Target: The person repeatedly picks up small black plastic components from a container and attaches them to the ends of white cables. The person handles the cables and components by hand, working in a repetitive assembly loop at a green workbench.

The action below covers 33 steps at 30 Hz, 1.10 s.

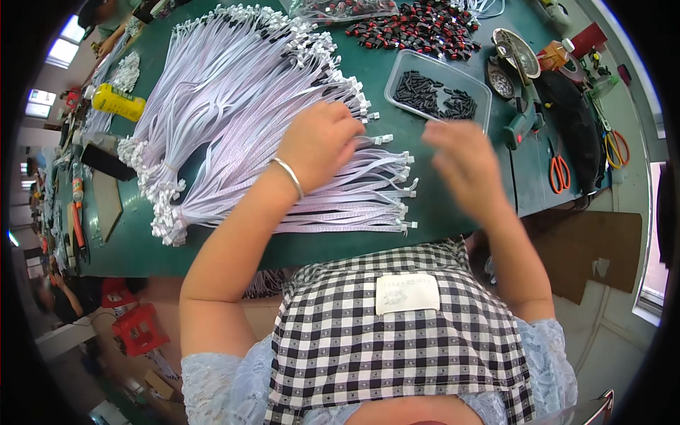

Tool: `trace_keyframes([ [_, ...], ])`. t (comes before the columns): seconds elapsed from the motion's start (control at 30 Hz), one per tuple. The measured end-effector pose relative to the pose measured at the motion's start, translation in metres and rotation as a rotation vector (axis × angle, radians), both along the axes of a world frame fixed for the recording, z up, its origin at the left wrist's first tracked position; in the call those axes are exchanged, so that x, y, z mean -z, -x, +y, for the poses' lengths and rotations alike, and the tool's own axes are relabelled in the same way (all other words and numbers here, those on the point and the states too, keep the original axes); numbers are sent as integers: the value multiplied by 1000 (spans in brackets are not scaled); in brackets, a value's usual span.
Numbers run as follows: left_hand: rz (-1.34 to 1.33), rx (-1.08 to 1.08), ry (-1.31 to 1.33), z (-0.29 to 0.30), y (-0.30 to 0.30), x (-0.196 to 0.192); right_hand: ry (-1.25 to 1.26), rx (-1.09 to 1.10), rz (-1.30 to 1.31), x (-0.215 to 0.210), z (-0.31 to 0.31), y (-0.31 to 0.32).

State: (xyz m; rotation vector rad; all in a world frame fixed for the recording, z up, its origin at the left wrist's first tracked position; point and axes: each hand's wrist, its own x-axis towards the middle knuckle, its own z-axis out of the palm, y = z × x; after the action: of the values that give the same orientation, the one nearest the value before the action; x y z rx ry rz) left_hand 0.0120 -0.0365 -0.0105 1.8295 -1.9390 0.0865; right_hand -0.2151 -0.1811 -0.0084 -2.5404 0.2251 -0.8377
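White flat cables (pixel 234 106) with small white connectors at their ends lie fanned in a big bundle on the green table. My left hand (pixel 319 145) rests over the right side of this bundle, its fingers curled around a white cable near the connector end. To the right, my right hand (pixel 464 166) is smeared by motion, just in front of a clear plastic box (pixel 450 66). Its fingers cannot be made out well. Inside the box lie many short black tubes (pixel 418 92).
Behind the box is a pile of black and red parts (pixel 418 28). On the right are a green glue gun (pixel 525 124), orange-handled scissors (pixel 559 173) and a metal bowl (pixel 520 49). A yellow bottle (pixel 117 103) and a black phone (pixel 108 161) lie on the left.
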Motion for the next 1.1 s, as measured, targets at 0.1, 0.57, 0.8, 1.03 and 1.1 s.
trace_keyframes([
  [0.1,63,-35,-63,-7,15,11,58,145,79,-8,-50,-24],
  [0.57,830,-138,-211,11,24,-16,7,98,608,6,-88,-49],
  [0.8,1202,-245,-426,18,27,-11,38,149,412,-4,-87,-53],
  [1.03,1517,-217,-471,23,27,-9,-62,158,283,-14,-77,-49],
  [1.1,1606,-203,-451,28,31,-10,-177,48,246,-24,-64,-46],
])
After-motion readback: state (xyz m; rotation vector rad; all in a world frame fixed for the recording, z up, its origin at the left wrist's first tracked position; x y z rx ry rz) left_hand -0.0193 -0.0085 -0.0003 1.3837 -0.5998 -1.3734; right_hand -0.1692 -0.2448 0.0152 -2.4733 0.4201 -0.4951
